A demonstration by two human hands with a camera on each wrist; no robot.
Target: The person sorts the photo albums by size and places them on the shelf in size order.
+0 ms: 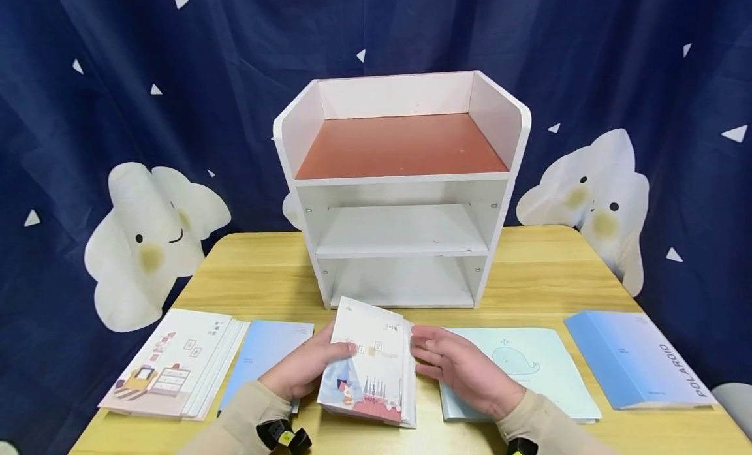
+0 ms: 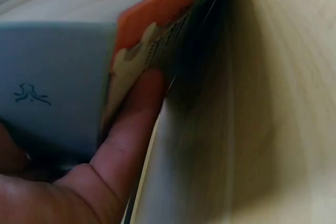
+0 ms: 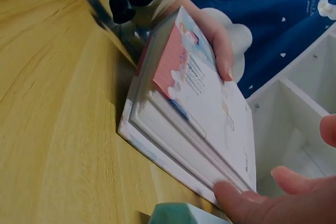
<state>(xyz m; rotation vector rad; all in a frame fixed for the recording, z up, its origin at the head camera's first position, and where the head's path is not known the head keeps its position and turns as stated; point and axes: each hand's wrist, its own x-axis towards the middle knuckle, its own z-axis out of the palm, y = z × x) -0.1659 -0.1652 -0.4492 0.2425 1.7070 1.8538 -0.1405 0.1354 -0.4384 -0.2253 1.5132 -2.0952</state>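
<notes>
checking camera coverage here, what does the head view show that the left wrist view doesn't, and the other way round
Only the head view shows the white shelf unit, the whale-cover book and the POLAROID-lettered book.
Only the left wrist view shows a small dark emblem on a grey-blue panel.
Both show the left hand, the illustrated book it grips and the wooden table.

From here I see the bare left hand (image 3: 212,30) gripping a thick white book with pink-and-blue print (image 3: 210,98) over the yellow wood-grained desk (image 3: 63,103). The bare right hand (image 3: 286,198) has one fingertip at its page edges.
</notes>
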